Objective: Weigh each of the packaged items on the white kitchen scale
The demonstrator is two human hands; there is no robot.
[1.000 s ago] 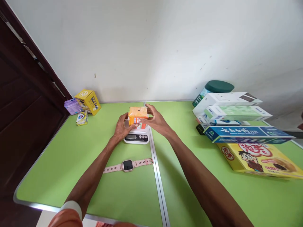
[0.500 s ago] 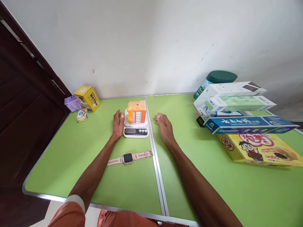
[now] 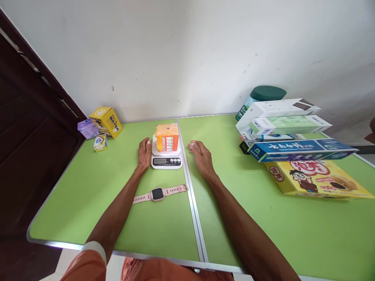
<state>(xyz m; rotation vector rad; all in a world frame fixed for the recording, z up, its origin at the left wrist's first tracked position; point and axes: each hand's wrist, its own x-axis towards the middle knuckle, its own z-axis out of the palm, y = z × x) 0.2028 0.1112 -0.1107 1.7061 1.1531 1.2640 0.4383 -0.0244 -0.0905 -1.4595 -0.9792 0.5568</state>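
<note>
Both hands are lying flat and empty on the green worktop [image 3: 88,187], left hand [image 3: 144,154] touching the kitchen scale [image 3: 166,158] bearing an orange carton [image 3: 166,137], right hand [image 3: 200,156] near it.

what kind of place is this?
Likely a plain room set up for weighing goods: a green folding table against a bare wall, a kitchen scale with an orange pack on it, and stacked retail boxes.
</note>
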